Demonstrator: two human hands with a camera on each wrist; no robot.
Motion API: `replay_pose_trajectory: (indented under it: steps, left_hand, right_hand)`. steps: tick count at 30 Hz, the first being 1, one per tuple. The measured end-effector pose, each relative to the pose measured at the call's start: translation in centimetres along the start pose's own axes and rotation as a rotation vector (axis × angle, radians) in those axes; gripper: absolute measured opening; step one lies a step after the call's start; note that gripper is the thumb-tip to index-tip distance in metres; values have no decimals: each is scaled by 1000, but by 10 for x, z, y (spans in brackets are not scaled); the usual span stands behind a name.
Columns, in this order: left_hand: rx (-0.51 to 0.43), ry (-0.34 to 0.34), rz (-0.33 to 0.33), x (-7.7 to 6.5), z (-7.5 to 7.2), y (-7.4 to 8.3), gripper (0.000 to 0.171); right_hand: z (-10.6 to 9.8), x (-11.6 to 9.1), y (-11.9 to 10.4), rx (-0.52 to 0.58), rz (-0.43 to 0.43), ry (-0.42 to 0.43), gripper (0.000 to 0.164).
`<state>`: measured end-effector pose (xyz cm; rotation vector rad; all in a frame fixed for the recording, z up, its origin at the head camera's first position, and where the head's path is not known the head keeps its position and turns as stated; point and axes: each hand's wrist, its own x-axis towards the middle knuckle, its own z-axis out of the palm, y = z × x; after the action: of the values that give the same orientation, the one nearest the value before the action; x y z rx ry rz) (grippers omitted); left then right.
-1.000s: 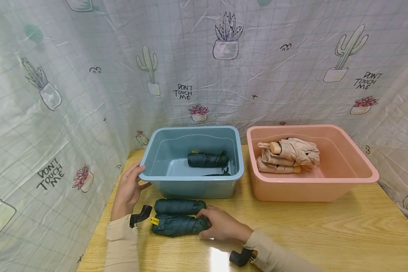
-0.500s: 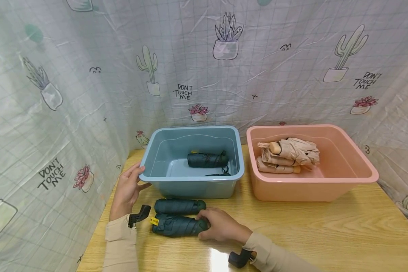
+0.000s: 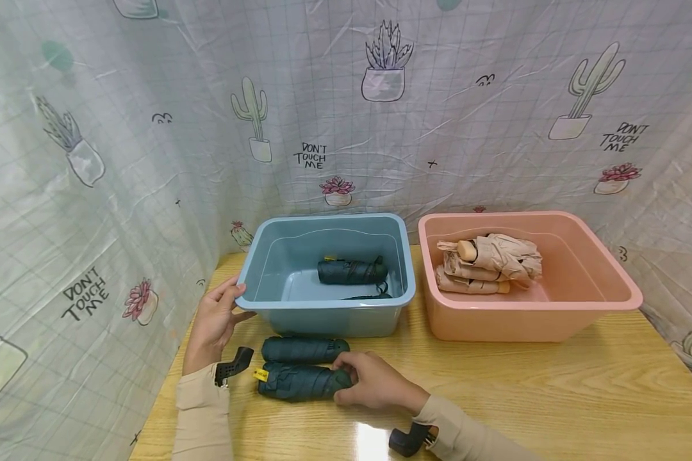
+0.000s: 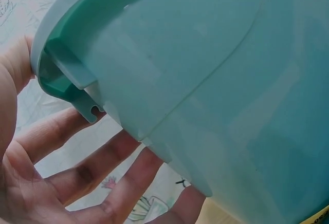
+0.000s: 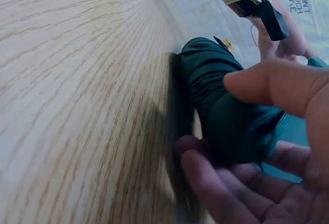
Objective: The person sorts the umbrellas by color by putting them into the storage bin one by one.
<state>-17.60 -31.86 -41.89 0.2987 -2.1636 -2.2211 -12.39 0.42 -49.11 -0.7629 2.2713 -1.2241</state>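
Note:
A teal-blue plastic tub [image 3: 329, 305] stands at the back left. My left hand [image 3: 213, 320] holds its front left corner, thumb at the rim and fingers spread under it against the outer wall [image 4: 216, 106]. Before the tub two folded dark green umbrellas lie side by side, the farther umbrella [image 3: 300, 349] just behind the nearer umbrella [image 3: 296, 382], which carries a yellow tag. My right hand [image 3: 375, 384] grips the nearer one's right end; in the right wrist view the thumb lies along the umbrella [image 5: 211, 75] and the fingers curl beneath. Inside the tub lies another dark green umbrella [image 3: 348, 271].
To the right stands a pink tub [image 3: 530, 306] holding several beige folded umbrellas [image 3: 513, 256]. Both tubs rest on a wooden table [image 3: 496, 397] near a hanging cloth [image 3: 467, 160] printed with cacti. The cloth also runs along the left and right sides.

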Motion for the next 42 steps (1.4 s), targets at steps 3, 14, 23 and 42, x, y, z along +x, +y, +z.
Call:
replay_pose_trajectory:
  steps: [3,14,23,42]
  left_hand:
    - [2,-8,5,0,-1,0,54]
    - [3,-27,2,-1,-2,1,55]
    - [-3,-43,-2,-2,-3,2,57]
    - [14,-54,22,0,-5,-2,56]
  right_hand:
    - [0,-1,0,40,-16,21,37]
    - [-4,-4,-4,314,-3,73,29]
    - [-9,-7,-5,441,3,45,30]
    - [-23,-16,-12,357,-20,62,30]
